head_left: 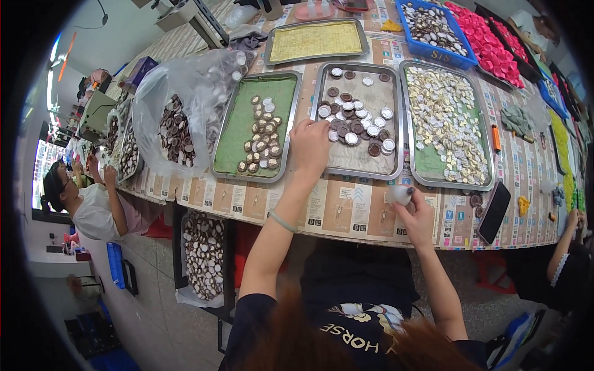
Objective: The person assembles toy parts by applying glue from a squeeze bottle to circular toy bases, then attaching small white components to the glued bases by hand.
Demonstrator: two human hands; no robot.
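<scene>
My left hand [310, 147] is at the left rim of the middle metal tray [401, 133], fingers bent together beside a white-topped disc [324, 111]. What is between the fingertips, if anything, is hidden. In that tray lie many small round brown and white discs [351, 137]. My right hand [417, 217] grips a small whitish squeeze bottle [401, 195] with a dark tip, just in front of the tray. To the left, a green-lined tray [238, 117] carries discs topped with gold pieces [267, 128]. The tray on the right [427, 172] is covered with small gold and white pieces [448, 123].
A clear plastic bag of brown discs [176, 130] stands left of the trays. Behind are a yellow-lined tray [317, 42] and a blue bin of discs [433, 28]. A black phone [495, 213] lies near the right front edge. Other people [93, 207] sit at both sides.
</scene>
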